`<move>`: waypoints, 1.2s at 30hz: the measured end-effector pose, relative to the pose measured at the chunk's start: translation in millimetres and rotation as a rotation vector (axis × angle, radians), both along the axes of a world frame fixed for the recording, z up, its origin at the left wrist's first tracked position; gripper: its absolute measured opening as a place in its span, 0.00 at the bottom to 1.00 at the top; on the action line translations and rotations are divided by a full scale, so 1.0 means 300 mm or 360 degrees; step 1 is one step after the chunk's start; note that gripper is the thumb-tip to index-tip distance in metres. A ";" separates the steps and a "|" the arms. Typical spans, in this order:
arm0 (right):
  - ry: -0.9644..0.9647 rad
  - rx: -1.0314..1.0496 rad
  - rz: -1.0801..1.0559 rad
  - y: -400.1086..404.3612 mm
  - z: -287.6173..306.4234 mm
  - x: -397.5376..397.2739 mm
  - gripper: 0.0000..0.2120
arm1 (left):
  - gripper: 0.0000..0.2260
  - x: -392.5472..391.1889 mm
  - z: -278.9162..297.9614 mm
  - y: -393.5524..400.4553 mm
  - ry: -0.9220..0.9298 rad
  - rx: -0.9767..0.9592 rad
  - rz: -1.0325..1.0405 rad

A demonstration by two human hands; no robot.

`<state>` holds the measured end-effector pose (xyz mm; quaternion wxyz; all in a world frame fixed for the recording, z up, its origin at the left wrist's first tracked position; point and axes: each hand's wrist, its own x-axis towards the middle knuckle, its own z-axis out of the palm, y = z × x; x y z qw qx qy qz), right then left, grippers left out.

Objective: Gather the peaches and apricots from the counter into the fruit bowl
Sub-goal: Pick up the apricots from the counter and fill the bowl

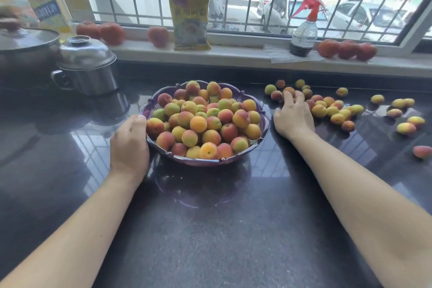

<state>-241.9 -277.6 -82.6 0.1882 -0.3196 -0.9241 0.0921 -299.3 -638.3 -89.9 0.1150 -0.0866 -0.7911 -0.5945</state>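
While the fruit bowl (261, 121) is steadied at its rim by the left hand (129, 145), fingers curled on it, the right hand (293, 116) is laid among the loose fruit (336, 110) on the bench (210, 229), fingers closing on one piece just beyond them; the remainder lies farther right.

A scalloped purple fruit bowl (263, 121) sits upright on the dark counter, heaped with small yellow-orange, red-blushed peaches and apricots (203, 121). More loose fruit (336, 110) lies scattered to its right.
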 end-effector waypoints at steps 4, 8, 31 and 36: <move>0.0112 0.0048 -0.0138 0.004 -0.008 -0.012 0.20 | 0.18 0.004 0.003 0.000 0.0019 -0.0030 -0.0003; 0.0222 0.0006 -0.0211 0.030 -0.021 -0.004 0.12 | 0.17 0.003 0.004 0.001 0.0024 -0.0028 -0.0001; 0.0517 -0.0843 0.0577 -0.127 0.261 -0.092 0.14 | 0.17 0.008 0.006 0.003 0.0072 -0.0060 -0.0001; -0.0002 -0.0015 0.0269 0.036 -0.028 -0.055 0.22 | 0.19 -0.001 0.001 0.002 0.0042 -0.0013 0.0002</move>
